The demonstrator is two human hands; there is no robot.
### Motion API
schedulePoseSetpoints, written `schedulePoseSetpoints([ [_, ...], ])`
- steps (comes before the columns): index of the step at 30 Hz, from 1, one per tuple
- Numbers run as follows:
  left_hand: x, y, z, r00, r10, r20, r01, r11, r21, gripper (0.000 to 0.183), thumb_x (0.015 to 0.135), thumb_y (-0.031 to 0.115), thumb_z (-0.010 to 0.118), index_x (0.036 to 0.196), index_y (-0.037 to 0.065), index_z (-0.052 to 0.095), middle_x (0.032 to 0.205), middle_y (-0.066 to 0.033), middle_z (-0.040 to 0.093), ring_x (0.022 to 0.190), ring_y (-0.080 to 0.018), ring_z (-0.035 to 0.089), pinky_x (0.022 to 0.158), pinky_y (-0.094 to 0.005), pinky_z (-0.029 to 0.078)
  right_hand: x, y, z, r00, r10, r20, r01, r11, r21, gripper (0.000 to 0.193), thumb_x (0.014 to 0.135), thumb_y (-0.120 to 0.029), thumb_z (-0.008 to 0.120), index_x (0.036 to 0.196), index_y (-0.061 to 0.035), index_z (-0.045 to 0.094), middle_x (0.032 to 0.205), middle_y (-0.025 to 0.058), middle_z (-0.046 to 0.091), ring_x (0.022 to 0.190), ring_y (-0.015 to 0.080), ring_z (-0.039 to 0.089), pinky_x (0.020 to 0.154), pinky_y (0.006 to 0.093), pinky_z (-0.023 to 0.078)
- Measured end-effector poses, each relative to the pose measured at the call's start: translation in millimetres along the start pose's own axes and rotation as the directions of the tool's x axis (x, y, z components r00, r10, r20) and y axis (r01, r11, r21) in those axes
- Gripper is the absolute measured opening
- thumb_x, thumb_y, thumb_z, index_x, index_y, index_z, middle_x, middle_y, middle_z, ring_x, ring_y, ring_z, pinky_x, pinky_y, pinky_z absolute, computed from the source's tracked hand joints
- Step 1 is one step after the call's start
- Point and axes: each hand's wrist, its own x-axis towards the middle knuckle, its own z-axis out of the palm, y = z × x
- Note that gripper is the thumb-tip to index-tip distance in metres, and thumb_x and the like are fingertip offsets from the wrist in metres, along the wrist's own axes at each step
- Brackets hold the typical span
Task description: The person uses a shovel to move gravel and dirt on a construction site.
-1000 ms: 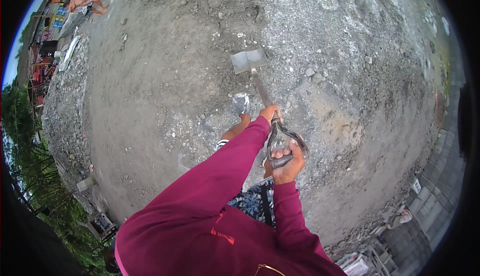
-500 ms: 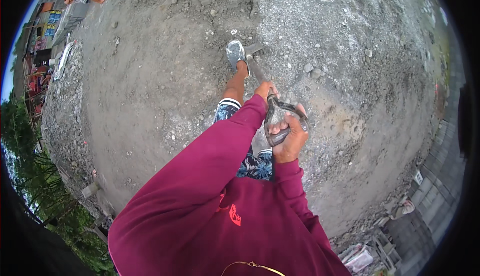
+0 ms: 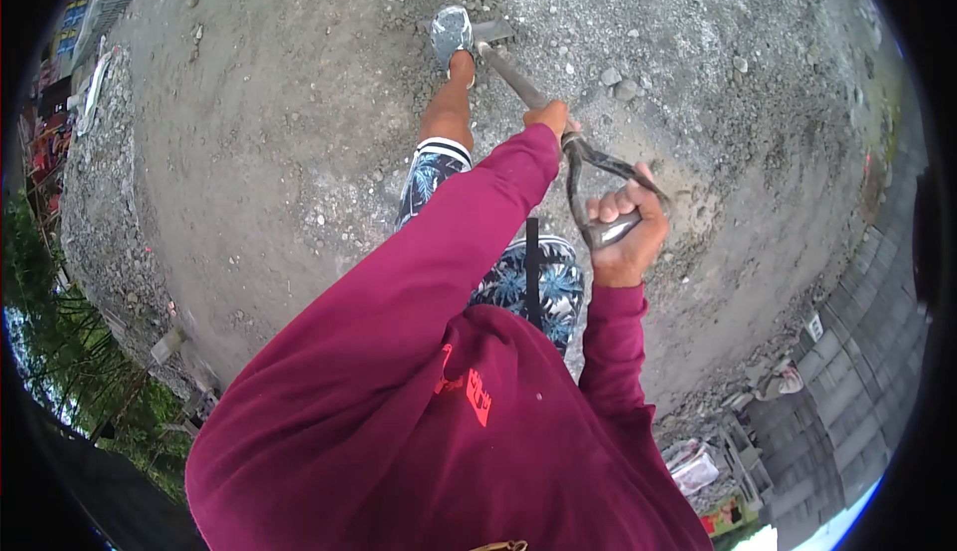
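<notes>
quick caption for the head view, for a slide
Both hands, left hand and right hand, grip a shovel, foot on its blade.

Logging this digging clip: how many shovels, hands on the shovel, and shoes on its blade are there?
Shovel: 1
Hands on the shovel: 2, the left hand on the shaft and the right hand on the handle grip
Shoe on the blade: 1
Total: 4

Left hand (image 3: pixel 548 114) clenched, arm extended forward; right hand (image 3: pixel 626 237) fisted, elbow bent.

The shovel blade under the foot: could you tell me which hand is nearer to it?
Left. The left hand grips the shaft partway toward the shovel blade; the right hand holds the end grip, farther back.
</notes>
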Motion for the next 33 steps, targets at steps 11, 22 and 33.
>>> schedulePoseSetpoints([
  [11,-58.6,1.2,-10.1,0.998,-0.066,-0.013,0.066,0.997,0.047,0.019,0.075,0.012,0.052,0.066,-0.004,0.054,0.057,-0.0165,0.053,0.044,-0.0269,0.051,0.042,-0.0419,0.045,-56.9,-4.6,4.1,1.000,0.011,0.012,-0.012,0.999,0.043,0.056,0.083,-0.005,0.049,0.137,-0.0107,0.034,0.056,0.0039,0.042,0.043,0.0179,0.047,0.048,0.0418,0.049],
  [22,117.7,-4.3,-10.4,0.999,0.053,0.005,-0.053,0.998,0.024,0.013,0.077,0.011,0.056,0.078,-0.001,0.052,0.057,-0.0133,0.053,0.044,-0.0257,0.052,0.041,-0.0415,0.047,97.3,64.3,-58.4,0.995,-0.029,0.092,0.034,0.998,-0.049,0.059,0.080,0.001,0.049,0.136,-0.0054,0.035,0.056,0.0045,0.043,0.042,0.0179,0.047,0.045,0.0367,0.046],
  [33,199.4,9.5,-15.9,0.998,0.019,-0.062,0.001,0.951,0.310,0.017,0.080,0.017,0.057,0.075,0.001,0.053,0.058,-0.0120,0.053,0.048,-0.0269,0.056,0.049,-0.0436,0.052,166.2,110.4,-102.6,0.988,-0.132,-0.074,0.118,0.978,-0.174,0.044,0.077,-0.002,0.052,0.121,0.0026,0.048,0.057,0.0049,0.045,0.042,0.0154,0.047,0.039,0.0312,0.045],
])
